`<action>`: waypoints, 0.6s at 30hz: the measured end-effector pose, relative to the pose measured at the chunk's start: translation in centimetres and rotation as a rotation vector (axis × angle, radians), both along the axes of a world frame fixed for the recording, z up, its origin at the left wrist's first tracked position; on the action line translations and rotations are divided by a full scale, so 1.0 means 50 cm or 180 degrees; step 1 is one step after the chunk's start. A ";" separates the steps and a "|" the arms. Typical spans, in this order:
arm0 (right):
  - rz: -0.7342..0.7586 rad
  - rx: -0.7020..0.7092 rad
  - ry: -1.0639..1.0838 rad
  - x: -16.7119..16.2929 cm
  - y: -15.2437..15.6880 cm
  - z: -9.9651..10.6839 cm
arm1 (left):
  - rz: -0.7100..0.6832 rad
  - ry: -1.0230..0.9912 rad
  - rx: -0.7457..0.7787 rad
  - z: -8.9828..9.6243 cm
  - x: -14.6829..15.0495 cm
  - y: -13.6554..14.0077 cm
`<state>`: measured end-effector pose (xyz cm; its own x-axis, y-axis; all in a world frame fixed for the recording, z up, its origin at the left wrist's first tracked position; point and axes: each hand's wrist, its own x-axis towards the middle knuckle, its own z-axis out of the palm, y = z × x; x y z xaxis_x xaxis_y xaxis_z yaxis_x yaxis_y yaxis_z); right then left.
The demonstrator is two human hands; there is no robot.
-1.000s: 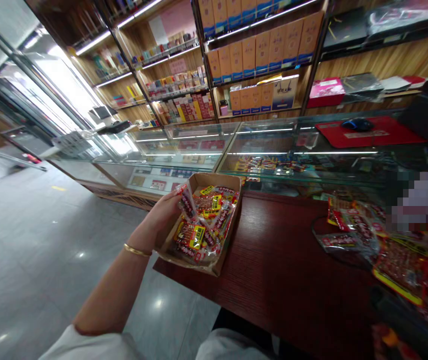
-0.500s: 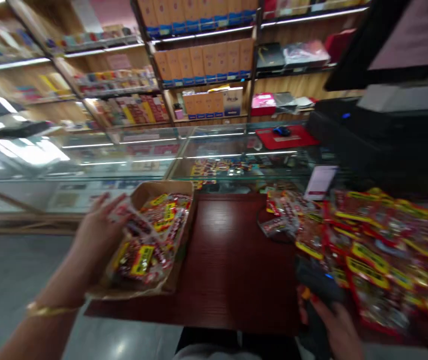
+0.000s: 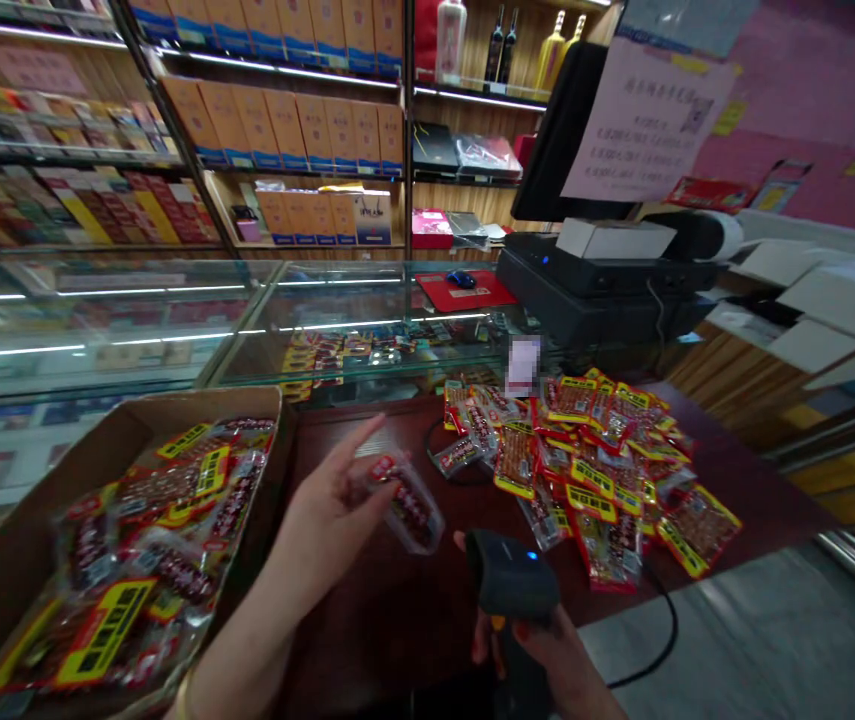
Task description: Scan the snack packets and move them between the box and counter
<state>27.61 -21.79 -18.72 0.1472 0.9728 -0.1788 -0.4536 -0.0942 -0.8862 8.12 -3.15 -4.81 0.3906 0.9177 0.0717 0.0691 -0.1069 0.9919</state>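
Observation:
My left hand (image 3: 337, 525) pinches a clear snack packet (image 3: 408, 505) with dark red contents, held above the dark red tabletop (image 3: 367, 620). My right hand (image 3: 539, 650) is wrapped round the handle of a black barcode scanner (image 3: 513, 575), which shows a small blue light. The scanner's head is close to the packet but apart from it. To the left is a cardboard box (image 3: 277, 430) with several similar packets and yellow-labelled snack bags (image 3: 108, 630) in it. On the right side of the table lies a heap of red and yellow snack bags (image 3: 596, 475).
Behind the table runs a glass display counter (image 3: 247, 340) with a red mouse pad (image 3: 498, 290) on it. A black monitor (image 3: 547, 150) and cash register (image 3: 569, 300) stand at the back right. The scanner's cable (image 3: 671, 630) loops off the table's front edge.
My left hand has moved from over the box to the middle of the table with the packet in it. The scanner has come up closer to the packet. My view has turned right.

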 end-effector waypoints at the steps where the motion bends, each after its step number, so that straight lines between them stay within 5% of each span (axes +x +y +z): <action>1: -0.0016 0.0018 0.0056 -0.006 0.000 0.000 | -0.0254 -0.0260 -0.0242 -0.011 0.043 0.001; 6: -0.0649 -0.0228 0.0062 -0.006 0.015 0.008 | -0.0779 -0.1262 -0.1219 -0.078 0.145 0.028; 11: -0.0854 -0.0068 0.0271 -0.012 0.053 0.028 | -0.1105 -0.1613 -0.1910 -0.126 0.147 0.005; 18: -0.0899 -0.0249 -0.0174 -0.035 0.091 0.050 | -0.1438 -0.1422 -0.2185 -0.135 0.139 0.003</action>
<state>25.86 -17.23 -16.23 0.4217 0.8755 -0.2359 -0.4233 -0.0400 -0.9051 15.07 -2.99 -11.57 0.7876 0.5828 -0.2002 -0.2389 0.5883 0.7725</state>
